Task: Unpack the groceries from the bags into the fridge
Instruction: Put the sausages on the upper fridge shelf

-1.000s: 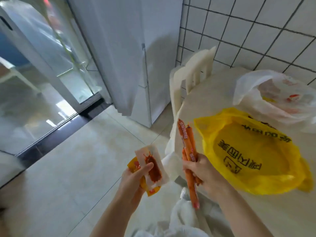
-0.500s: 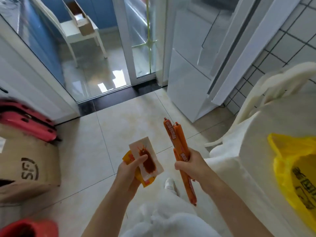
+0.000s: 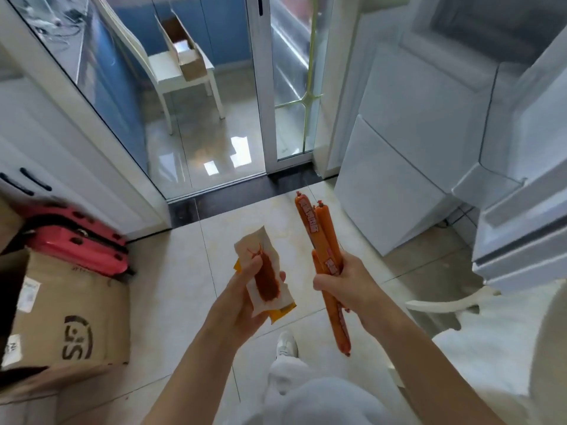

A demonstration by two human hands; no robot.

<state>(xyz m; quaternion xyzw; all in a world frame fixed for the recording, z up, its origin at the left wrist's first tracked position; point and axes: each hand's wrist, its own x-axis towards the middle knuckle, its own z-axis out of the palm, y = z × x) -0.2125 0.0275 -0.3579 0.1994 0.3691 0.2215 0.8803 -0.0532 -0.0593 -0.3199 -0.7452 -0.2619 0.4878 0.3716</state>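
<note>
My left hand (image 3: 242, 297) grips two flat snack packets (image 3: 266, 276), a white one with a red-brown print on top and a yellow one under it. My right hand (image 3: 348, 286) grips a bundle of long orange sausage sticks (image 3: 322, 237), which point up and away from me, with one stick hanging below my fist. The white fridge (image 3: 411, 142) stands ahead on the right. Its door (image 3: 527, 185) is swung open at the far right. Both hands are held over the tiled floor, short of the fridge.
A cardboard box (image 3: 64, 320) and a red suitcase (image 3: 82, 243) lie on the floor at the left. Glass sliding doors (image 3: 214, 102) are ahead, with a white chair (image 3: 181, 69) beyond them. A white chair back (image 3: 445, 305) and a white table edge (image 3: 521, 348) are at the right.
My view has swung left, away from the table; the yellow and white bags are out of sight. The fridge with its open door has come into view. Both hands keep their hold.
</note>
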